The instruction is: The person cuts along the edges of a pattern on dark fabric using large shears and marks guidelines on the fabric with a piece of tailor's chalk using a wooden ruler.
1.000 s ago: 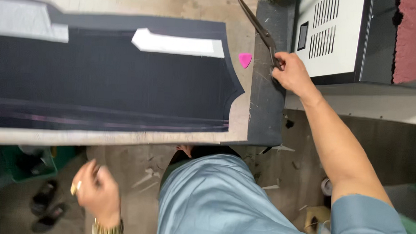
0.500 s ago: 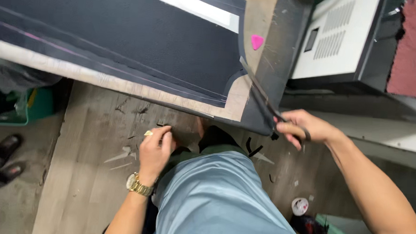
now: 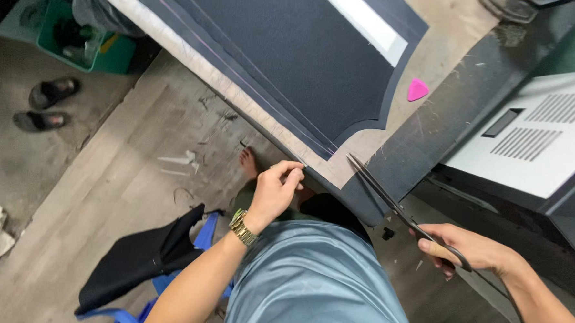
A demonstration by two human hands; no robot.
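Head view: the dark fabric (image 3: 292, 58) fills the upper centre, its curved corner uncut. My right hand (image 3: 471, 250) grips long scissors (image 3: 395, 208), blades closed, lower right; my left hand (image 3: 274, 192) pinches the fabric's edge.

A worn worktable (image 3: 461, 33) carries dark fabric (image 3: 292, 58) and pink chalk (image 3: 417, 89).

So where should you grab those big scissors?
By the handle loops, where the right hand already has them. The scissors point their long blades up toward the dark fabric, so come from below, at the handle end, away from the sharp tips.
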